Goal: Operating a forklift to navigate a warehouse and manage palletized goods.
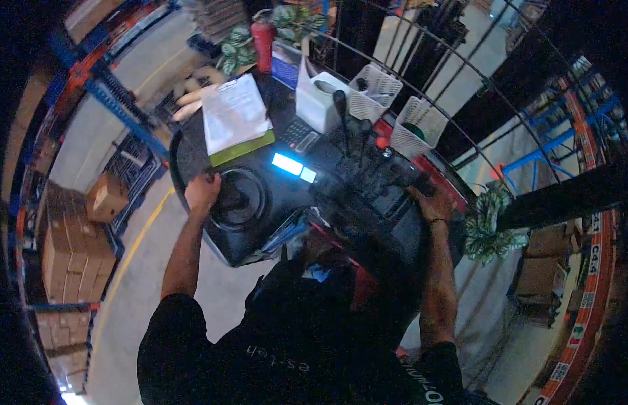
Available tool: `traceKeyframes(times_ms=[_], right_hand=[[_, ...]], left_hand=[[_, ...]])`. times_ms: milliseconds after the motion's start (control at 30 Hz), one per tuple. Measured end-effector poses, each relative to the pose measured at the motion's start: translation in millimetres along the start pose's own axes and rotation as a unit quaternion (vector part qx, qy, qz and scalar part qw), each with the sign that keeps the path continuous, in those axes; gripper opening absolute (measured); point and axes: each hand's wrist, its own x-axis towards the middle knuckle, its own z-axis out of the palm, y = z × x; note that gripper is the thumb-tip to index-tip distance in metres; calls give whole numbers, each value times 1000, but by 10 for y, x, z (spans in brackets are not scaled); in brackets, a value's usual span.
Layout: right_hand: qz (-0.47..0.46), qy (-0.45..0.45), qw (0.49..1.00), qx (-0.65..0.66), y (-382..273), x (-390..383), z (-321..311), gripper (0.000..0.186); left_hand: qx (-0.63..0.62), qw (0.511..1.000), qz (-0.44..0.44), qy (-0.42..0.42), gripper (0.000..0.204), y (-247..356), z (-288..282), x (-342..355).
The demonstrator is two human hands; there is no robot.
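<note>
I stand at the dark console (186, 152) of a warehouse lift truck. My left hand (203, 192) is closed at the left edge of the round black steering wheel (243, 199), fingers curled. On the right, my right hand (432, 202) rests over a black control handle (416, 183), its fingers bent round it and partly lost in the dark. Between the hands glows a small display (287, 164). Black levers (354, 138) rise beyond it. A clipboard with white papers (236, 115) lies past the wheel, next to a calculator (302, 137).
A white container (321, 104), white perforated baskets (375, 91) and a red fire extinguisher (263, 44) stand at the far side. Black guard bars (455, 54) cross ahead. Racks (118, 108) and stacked cartons (71, 250) line the left; another rack (587, 283) and leafy plant (493, 229) are right.
</note>
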Motion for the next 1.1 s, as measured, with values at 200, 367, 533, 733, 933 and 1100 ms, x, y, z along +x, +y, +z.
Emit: traceKeyframes(times_ms=[200, 367, 533, 733, 933, 1100], right_hand=[[-8, 13, 999, -30, 250, 65, 132, 118], [13, 23, 998, -59, 252, -98, -182, 109], [3, 49, 998, -36, 357, -126, -111, 112], [-3, 17, 999, -40, 291, -119, -278, 108], [8, -35, 999, -7, 361, 31, -447, 130], [44, -18, 998, -33, 441, -7, -537, 128]], left_hand=[[-36, 999, -14, -1, 41, -202, 64, -494], [-72, 990, 115, -36, 40, 149, -65, -1207], [-50, 967, 212, -134, 45, 945, 193, -1331], [-57, 958, 236, -153, 51, 1552, 239, -464], [-11, 991, 109, -83, 57, 1299, 146, 387], [-24, 997, 56, -47, 52, 966, 4, 223]])
